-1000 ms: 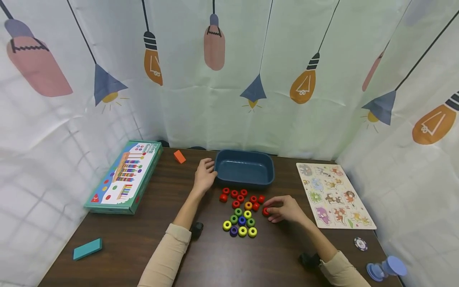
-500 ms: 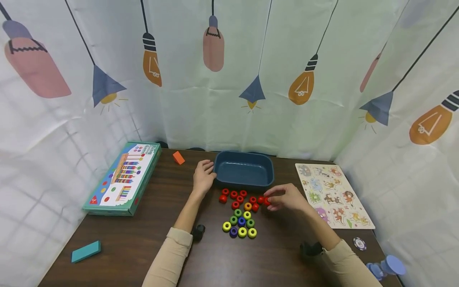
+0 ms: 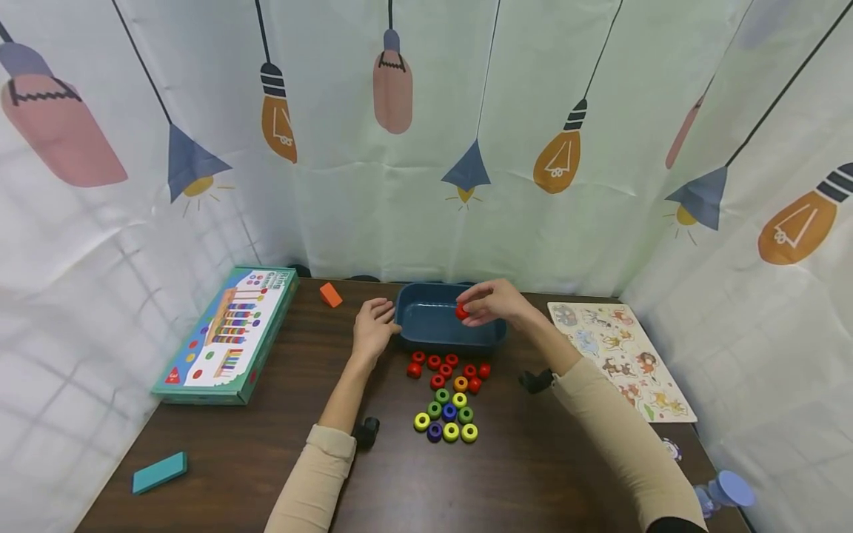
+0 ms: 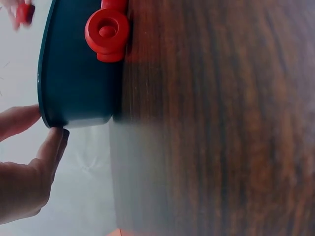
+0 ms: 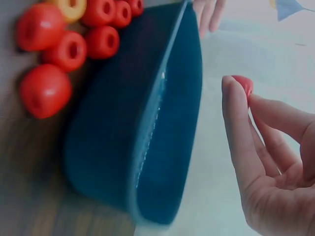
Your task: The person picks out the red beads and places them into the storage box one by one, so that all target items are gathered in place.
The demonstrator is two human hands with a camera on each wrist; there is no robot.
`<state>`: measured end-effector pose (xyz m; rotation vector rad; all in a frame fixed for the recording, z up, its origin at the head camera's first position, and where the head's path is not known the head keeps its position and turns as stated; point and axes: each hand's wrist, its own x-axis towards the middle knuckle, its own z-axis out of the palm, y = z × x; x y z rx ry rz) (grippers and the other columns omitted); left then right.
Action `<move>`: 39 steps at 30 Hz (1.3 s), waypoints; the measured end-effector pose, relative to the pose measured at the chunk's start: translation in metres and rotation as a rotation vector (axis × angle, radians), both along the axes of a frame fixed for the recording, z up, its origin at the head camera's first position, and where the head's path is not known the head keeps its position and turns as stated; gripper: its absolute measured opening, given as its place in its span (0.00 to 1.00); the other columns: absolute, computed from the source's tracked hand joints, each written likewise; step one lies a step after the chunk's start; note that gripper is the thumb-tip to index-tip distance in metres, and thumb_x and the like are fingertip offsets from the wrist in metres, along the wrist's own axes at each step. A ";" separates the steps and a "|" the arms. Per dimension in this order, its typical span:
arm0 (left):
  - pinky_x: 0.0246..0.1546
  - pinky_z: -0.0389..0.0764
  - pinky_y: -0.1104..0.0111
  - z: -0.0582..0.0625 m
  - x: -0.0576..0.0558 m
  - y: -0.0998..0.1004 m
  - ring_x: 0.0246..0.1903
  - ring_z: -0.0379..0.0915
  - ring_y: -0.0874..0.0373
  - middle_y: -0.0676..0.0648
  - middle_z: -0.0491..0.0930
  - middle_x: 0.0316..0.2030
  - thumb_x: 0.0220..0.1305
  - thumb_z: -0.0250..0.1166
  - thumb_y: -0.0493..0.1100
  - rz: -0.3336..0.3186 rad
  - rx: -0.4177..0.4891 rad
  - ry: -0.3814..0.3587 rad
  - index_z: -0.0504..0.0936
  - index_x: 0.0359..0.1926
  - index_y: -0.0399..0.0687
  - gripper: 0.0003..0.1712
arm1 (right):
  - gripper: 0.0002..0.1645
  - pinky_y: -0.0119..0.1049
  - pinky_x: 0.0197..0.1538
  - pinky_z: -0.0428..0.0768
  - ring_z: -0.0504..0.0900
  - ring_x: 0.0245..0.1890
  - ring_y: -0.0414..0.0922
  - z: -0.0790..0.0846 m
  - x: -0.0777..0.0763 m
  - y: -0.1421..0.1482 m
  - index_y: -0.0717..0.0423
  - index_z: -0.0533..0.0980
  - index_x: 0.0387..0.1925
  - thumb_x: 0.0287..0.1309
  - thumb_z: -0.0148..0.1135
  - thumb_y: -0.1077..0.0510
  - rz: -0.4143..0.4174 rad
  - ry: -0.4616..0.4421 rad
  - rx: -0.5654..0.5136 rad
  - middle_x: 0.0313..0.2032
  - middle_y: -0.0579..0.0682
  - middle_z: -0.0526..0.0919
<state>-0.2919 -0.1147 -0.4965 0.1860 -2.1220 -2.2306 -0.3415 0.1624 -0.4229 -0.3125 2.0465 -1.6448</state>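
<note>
My right hand (image 3: 496,302) pinches a red bead (image 3: 461,312) between thumb and fingertips, over the right part of the dark blue tray (image 3: 450,346). The right wrist view shows that bead (image 5: 243,83) held above the tray's rim. My left hand (image 3: 373,327) is at the tray's left end, its digits fairly straight and touching the tray's outside corner in the left wrist view. In front of the tray lie several red beads (image 3: 437,381), with an orange bead (image 3: 460,383) among them. Nearer still are several green (image 3: 442,396), yellow (image 3: 469,433) and blue beads (image 3: 435,431).
A green toy box (image 3: 226,337) lies at the left, with an orange block (image 3: 330,294) behind and a teal block (image 3: 160,472) in front. At the right are an animal picture board (image 3: 620,355), a poker chip (image 3: 671,448) and a light blue object (image 3: 729,488).
My right hand has picked up a red bead from the right edge of the group and carried it up and leftward over the tray. My left hand has stayed at the tray's end.
</note>
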 end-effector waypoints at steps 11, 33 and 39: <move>0.57 0.77 0.55 -0.004 0.003 -0.001 0.64 0.68 0.46 0.38 0.70 0.64 0.55 0.64 0.22 0.023 -0.017 -0.016 0.62 0.65 0.41 0.37 | 0.21 0.59 0.57 0.76 0.86 0.41 0.62 -0.013 -0.055 -0.060 0.69 0.77 0.55 0.58 0.63 0.71 -0.025 -0.143 0.082 0.46 0.64 0.83; 0.58 0.76 0.54 -0.004 0.000 -0.002 0.64 0.68 0.45 0.36 0.68 0.65 0.53 0.66 0.22 0.003 0.000 -0.041 0.63 0.65 0.42 0.40 | 0.15 0.48 0.43 0.85 0.86 0.38 0.62 -0.065 -0.066 -0.118 0.70 0.82 0.46 0.54 0.63 0.75 -0.115 -0.066 0.195 0.42 0.68 0.84; 0.57 0.78 0.56 0.000 -0.003 -0.006 0.63 0.70 0.48 0.38 0.70 0.64 0.53 0.66 0.22 0.011 -0.003 -0.050 0.63 0.65 0.43 0.39 | 0.18 0.48 0.43 0.85 0.87 0.36 0.58 -0.054 -0.064 -0.111 0.68 0.80 0.51 0.57 0.64 0.71 -0.091 -0.029 0.207 0.42 0.64 0.85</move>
